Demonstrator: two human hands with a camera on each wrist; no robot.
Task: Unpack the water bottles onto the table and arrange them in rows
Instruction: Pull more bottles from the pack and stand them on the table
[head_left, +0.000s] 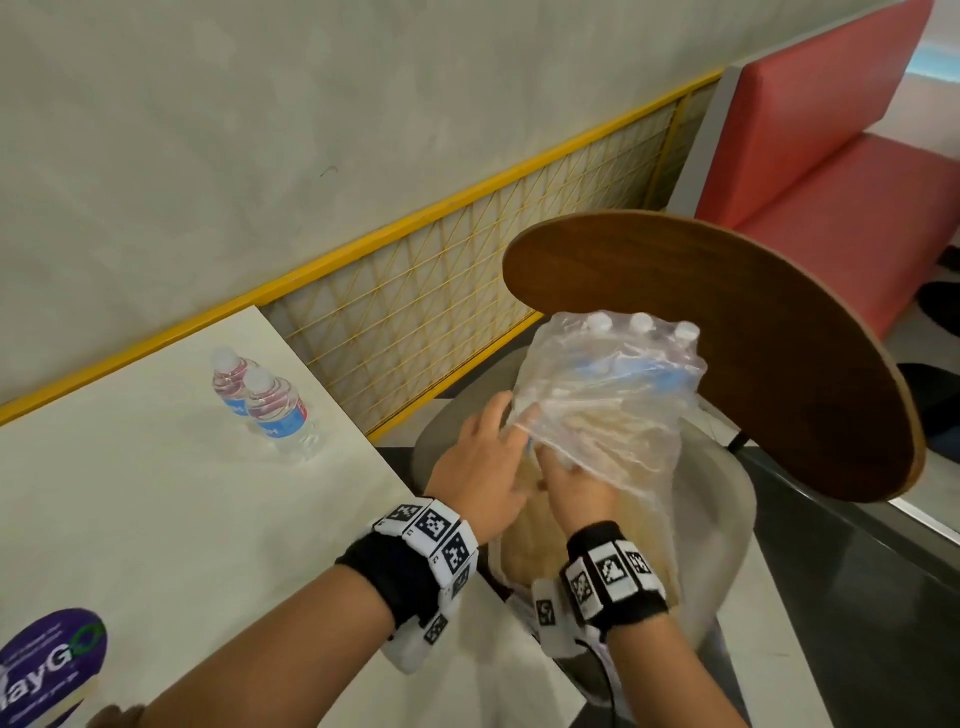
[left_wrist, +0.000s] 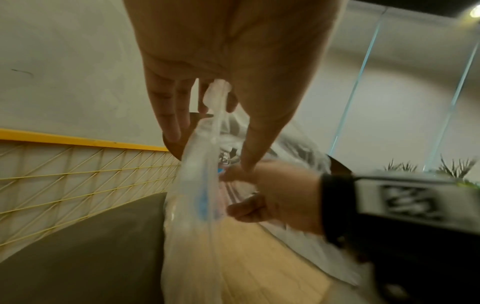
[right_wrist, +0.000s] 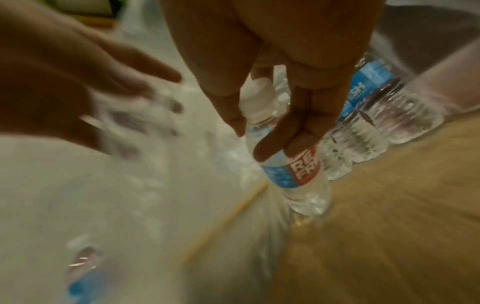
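Observation:
Two clear water bottles with blue and red labels (head_left: 278, 413) stand together on the white table (head_left: 130, 493). A pack of several bottles in torn clear plastic wrap (head_left: 613, 400) sits on a cardboard tray on a chair. My left hand (head_left: 506, 423) pinches a bunched strip of the wrap (left_wrist: 217, 92) and holds it up at the pack's left side. Under the wrap, my right hand (head_left: 563, 470) grips one water bottle (right_wrist: 293, 170) by the neck below its white cap (right_wrist: 258, 98). More bottles (right_wrist: 376, 115) stand in a row behind it.
The chair has a round wooden backrest (head_left: 727, 353) behind the pack and a grey seat (head_left: 727, 499). A yellow lattice rail (head_left: 441, 280) runs along the wall. A red bench (head_left: 831, 156) stands at far right. A purple sticker (head_left: 52, 660) lies at the table's near left corner.

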